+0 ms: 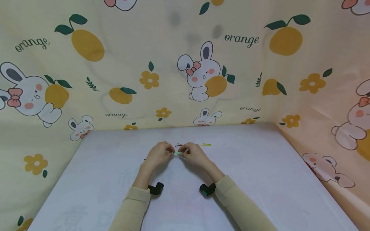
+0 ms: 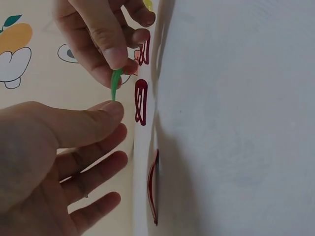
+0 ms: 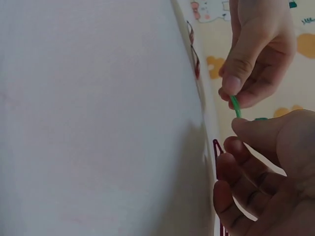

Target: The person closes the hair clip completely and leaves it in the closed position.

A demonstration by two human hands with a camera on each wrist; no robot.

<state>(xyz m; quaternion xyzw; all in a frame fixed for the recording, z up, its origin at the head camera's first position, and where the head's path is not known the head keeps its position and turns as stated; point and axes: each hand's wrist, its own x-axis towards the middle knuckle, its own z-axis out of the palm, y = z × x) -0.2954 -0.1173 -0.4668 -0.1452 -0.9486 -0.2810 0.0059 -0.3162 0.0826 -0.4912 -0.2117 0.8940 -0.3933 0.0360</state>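
The near part of the worktop runs out of the bottom of the head view; its left and right edges lie well apart from both arms, with a broad surface on each side. The forearms enter from the near side in pale sleeves and converge forward. A black wrist camera sits at the inner side of the left wrist, and a matching unit at the right.

The left hand and right hand face each other, left of the worktop's middle and nearer its far edge. Each pinches one end of a green clip between thumb and forefinger; the clip is held above the surface, in the narrow gap between the fingertips. The left hand's other fingers extend, slightly bent and apart.

Beyond the hands, dark red clips lie toward the far edge. A yellow clip lies beyond the right hand, to its right, apart from the far edge.

At the far edge, a cream backdrop printed with rabbits and oranges rises behind the worktop.
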